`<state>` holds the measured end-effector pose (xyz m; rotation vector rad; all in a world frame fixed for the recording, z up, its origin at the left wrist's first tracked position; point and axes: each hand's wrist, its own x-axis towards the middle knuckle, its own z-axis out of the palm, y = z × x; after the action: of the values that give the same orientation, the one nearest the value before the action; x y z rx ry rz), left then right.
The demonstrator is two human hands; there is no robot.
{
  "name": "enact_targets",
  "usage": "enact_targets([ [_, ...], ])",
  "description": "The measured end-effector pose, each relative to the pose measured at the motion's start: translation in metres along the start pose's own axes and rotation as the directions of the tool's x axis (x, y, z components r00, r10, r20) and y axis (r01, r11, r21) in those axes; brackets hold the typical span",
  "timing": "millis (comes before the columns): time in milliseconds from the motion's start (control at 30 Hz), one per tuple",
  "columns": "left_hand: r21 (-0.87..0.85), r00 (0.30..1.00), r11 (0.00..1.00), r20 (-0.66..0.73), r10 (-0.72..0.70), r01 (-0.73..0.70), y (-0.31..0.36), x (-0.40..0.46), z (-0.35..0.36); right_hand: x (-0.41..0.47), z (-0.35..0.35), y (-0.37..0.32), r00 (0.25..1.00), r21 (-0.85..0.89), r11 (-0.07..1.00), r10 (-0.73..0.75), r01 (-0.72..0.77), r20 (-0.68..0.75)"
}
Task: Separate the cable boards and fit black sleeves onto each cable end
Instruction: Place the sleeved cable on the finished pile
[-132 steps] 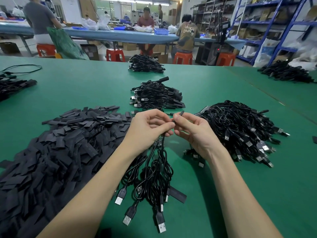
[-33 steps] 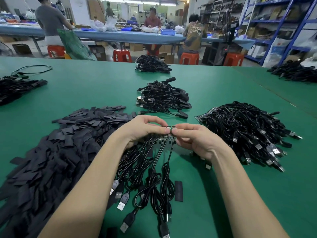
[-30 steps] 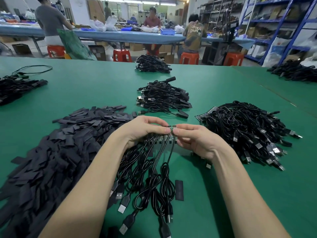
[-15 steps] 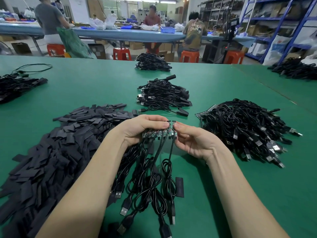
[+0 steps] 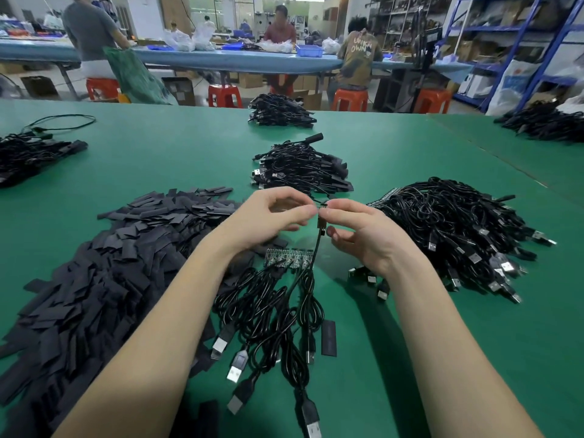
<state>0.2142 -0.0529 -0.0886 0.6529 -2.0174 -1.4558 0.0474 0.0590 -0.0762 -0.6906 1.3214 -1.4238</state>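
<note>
Both hands are raised above the green table [image 5: 410, 358]. My left hand [image 5: 268, 216] and my right hand [image 5: 363, 232] pinch the top of one small cable board [image 5: 321, 224], whose black cable hangs down from it. Below, a strip of joined cable boards [image 5: 289, 257] lies on the table with several black USB cables [image 5: 268, 311] trailing toward me. A large heap of flat black sleeves [image 5: 104, 273] lies at the left. One loose sleeve [image 5: 328, 338] lies beside the cables.
A big pile of black cables [image 5: 452, 232] lies at the right, and a smaller pile of sleeved cables [image 5: 300, 169] sits behind my hands. More cable piles lie at far centre [image 5: 278, 110], left [image 5: 28, 153] and right [image 5: 543, 121]. People work at a blue table beyond.
One board has come off the end of the strip and my hands have lifted it. The rest of the strip now lies on the table, let go by my left hand.
</note>
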Motion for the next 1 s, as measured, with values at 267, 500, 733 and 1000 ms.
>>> enact_targets([
  [267,-0.261,0.993,0.959,-0.001,-0.114,0.110,-0.010,-0.003,0.020,-0.002,-0.004,-0.001,0.993,-0.082,0.990,-0.110,0.113,0.039],
  [500,-0.366,0.989,0.921,-0.024,-0.149,0.130,-0.011,-0.002,0.024,-0.014,-0.015,-0.013,0.971,-0.849,0.522,0.149,0.084,0.187],
  [733,-0.406,0.984,0.904,-0.052,-0.169,0.134,-0.010,-0.002,0.026,-0.022,0.013,-0.010,0.839,-0.987,0.151,0.529,0.052,0.125],
  [1000,-0.406,0.984,0.904,-0.054,-0.168,0.132,-0.010,-0.001,0.027,-0.019,0.026,-0.004,0.867,-0.998,0.041,0.494,0.050,0.064],
])
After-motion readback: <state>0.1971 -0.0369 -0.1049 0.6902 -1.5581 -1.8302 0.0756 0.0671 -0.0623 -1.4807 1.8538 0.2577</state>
